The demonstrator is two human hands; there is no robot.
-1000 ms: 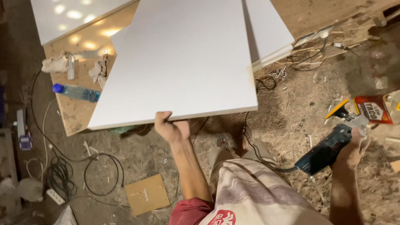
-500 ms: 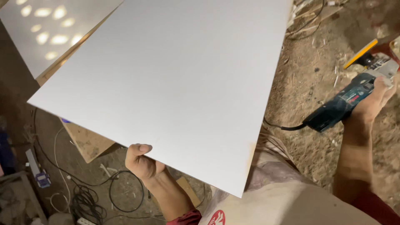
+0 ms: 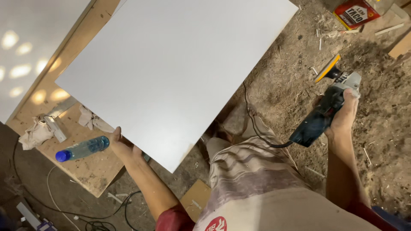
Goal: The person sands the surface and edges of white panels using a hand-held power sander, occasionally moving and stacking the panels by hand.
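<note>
Left hand (image 3: pixel 122 147): fingers grip the white board's (image 3: pixel 171 72) near edge, tilted over the wooden desk (image 3: pixel 92 169).
Right hand (image 3: pixel 344 115): fingers wrapped around the angle grinder (image 3: pixel 323 115).
Advice: steady the board; watch the cord (image 3: pixel 252 122).

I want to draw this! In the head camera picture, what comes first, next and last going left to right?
Crumpled rag → blue-capped bottle → left hand → white board → right hand holding the power tool.
</note>
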